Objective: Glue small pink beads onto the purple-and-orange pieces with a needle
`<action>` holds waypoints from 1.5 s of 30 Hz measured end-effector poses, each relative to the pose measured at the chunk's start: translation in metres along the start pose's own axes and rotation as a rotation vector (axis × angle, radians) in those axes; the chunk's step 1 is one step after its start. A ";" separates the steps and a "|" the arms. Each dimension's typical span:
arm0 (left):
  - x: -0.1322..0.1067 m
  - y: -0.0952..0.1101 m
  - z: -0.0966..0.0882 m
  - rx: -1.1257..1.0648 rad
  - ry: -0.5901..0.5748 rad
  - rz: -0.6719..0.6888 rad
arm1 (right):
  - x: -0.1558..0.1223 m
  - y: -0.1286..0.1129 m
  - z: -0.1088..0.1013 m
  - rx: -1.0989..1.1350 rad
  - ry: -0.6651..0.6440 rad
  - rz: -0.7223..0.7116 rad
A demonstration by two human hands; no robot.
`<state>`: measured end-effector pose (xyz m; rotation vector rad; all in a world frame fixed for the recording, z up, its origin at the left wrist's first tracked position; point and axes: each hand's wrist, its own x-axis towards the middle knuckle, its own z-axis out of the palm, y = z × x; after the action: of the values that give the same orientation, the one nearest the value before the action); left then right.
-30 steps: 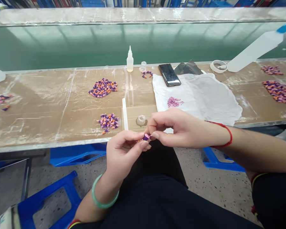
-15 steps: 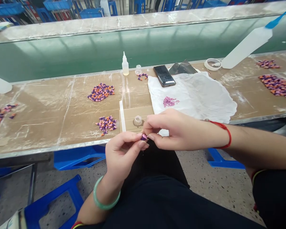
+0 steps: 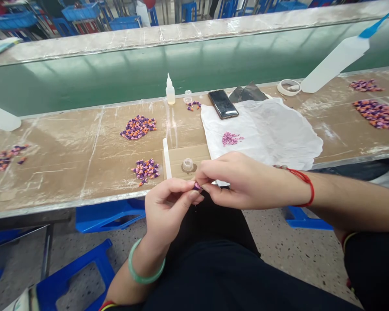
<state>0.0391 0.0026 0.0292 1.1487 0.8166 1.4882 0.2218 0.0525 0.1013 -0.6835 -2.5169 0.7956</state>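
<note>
Just off the table's front edge, my left hand (image 3: 165, 209) pinches a small purple-and-pink piece (image 3: 197, 186) between thumb and fingertips. The fingertips of my right hand (image 3: 233, 181) are closed against the right side of that piece; whatever they grip is too small to make out. Behind the hands, a small clear cup (image 3: 187, 164) stands on a cardboard sheet (image 3: 197, 153) beside a white strip (image 3: 167, 159). Left of these lies a pile of purple, pink and orange pieces (image 3: 145, 171). Tiny pink bits (image 3: 231, 138) are scattered on a white cloth (image 3: 272, 129).
Another pile of pieces (image 3: 138, 127) lies farther back. Along the table's rear stand a small dropper bottle (image 3: 170, 90), a phone (image 3: 223, 104), a tape roll (image 3: 289, 87) and a large white bottle (image 3: 337, 65). Blue stools (image 3: 106, 216) are below the front edge.
The view has shifted slightly, so the table sits a little lower at the left. Both hands stay together at the small piece, with only slight finger movement.
</note>
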 end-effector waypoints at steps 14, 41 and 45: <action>-0.005 0.011 -0.002 0.630 -0.022 0.635 | -0.012 -0.003 0.014 -0.329 0.372 -0.312; 0.004 0.015 -0.003 0.561 -0.023 0.382 | -0.009 0.005 0.019 -0.374 0.318 -0.240; 0.010 0.016 -0.005 0.351 0.040 0.043 | -0.004 0.012 0.013 -0.084 0.281 -0.035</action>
<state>0.0294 0.0095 0.0448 1.4041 1.1186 1.4422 0.2223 0.0533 0.0833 -0.7223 -2.3101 0.5418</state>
